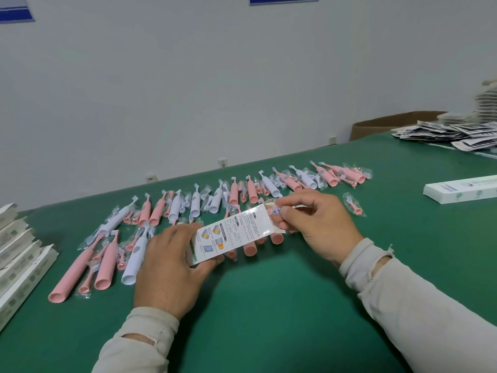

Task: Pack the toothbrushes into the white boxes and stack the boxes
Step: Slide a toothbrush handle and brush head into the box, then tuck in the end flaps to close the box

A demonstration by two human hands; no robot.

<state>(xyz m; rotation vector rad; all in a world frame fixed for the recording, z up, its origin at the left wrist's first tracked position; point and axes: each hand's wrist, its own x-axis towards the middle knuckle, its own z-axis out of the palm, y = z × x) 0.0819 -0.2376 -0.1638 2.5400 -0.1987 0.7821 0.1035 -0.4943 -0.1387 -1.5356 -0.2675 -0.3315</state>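
Observation:
My left hand (172, 265) grips the near end of a white printed box (236, 232) held over the green table (269, 305). My right hand (314, 222) pinches a small bagged brush head (275, 211) at the box's open far end. Several pink and white toothbrush handles (234, 195) and bagged brush heads lie in rows across the table behind the box. A long pink handle (75, 270) lies nearest at the left. One bagged pink brush head (353, 204) lies apart to the right.
White boxes (18, 259) lie side by side at the left table edge. One closed white box (460, 189) lies at the right. A heap of printed leaflets (451, 131) and a cardboard carton (390, 125) sit at the far right. A white wall stands behind.

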